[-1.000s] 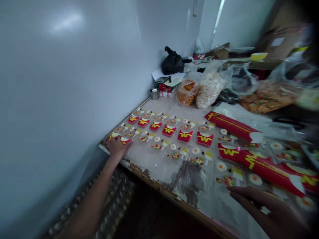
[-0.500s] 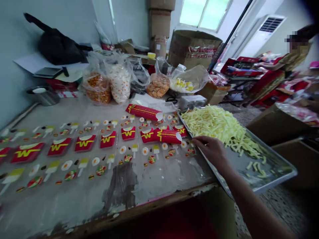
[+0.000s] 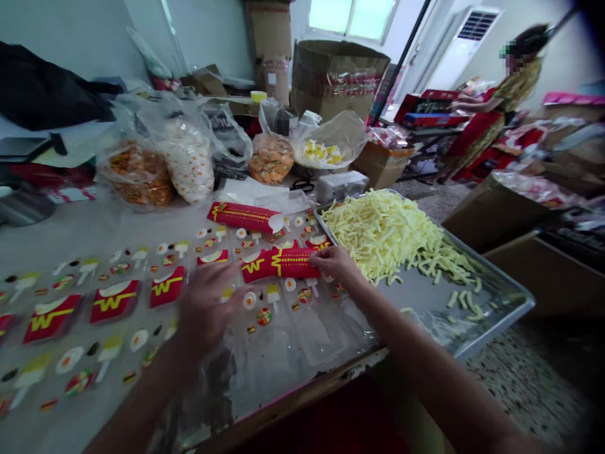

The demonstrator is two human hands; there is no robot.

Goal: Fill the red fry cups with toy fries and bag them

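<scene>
My right hand has its fingers closed on the right end of a stack of red fry cartons marked with a yellow zigzag. My left hand is blurred by motion over the plastic trays, left of that stack. Its thumb and fingers look apart, and nothing shows between them. Single red fry cartons sit in a row of clear trays, with small egg, pizza and ice-pop shaped pieces around them. A second carton stack lies farther back. Pale yellow fry-shaped sticks are heaped on a metal tray to the right.
Clear bags of orange pieces, white pieces and flat orange-brown pieces line the back of the table. Scissors lie near them. Cardboard boxes stand behind. Another person is at the far right.
My right hand has moved left from the metal tray's edge to the carton stack. My left hand has come into view over the trays. The camera view has shifted right.
</scene>
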